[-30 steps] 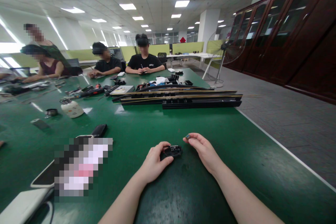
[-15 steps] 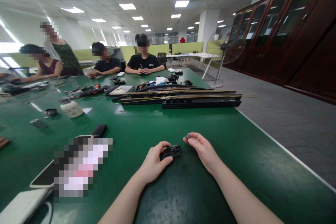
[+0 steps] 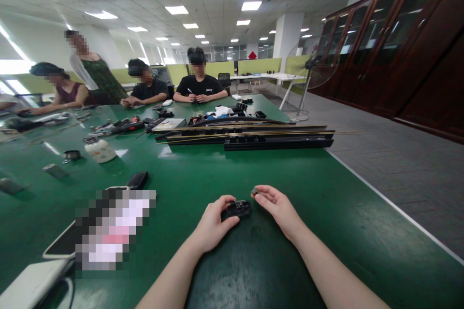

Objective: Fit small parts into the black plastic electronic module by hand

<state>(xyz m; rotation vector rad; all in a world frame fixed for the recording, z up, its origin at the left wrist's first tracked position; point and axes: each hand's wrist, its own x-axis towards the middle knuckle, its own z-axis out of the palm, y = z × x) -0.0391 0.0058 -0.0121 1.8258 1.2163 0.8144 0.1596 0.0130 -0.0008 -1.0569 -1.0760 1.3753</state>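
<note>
A black plastic housing (image 3: 239, 208) with an open, detailed top lies low over the green table (image 3: 203, 174). My left hand (image 3: 214, 222) grips it from the left, thumb on the near side and fingers on the far side. Just right of the housing, my right hand (image 3: 275, 205) pinches a small greyish piece (image 3: 254, 191) between thumb and fingertips. A short gap separates that piece from the housing. The piece is too small for me to tell its kind.
Long black rails (image 3: 279, 142) with thin rods lie across the table ahead. To the left are a blurred-out screen (image 3: 119, 231), a black case (image 3: 137, 180), a pale jar (image 3: 99, 149) and a grey block (image 3: 55, 170). Several people sit or stand beyond; a person (image 3: 197, 84) sits opposite.
My right hand has turned slightly and brought the small piece a little left, nearer the housing. My left hand keeps its place. At far left, another person's hand has gone and a grey block shows.
</note>
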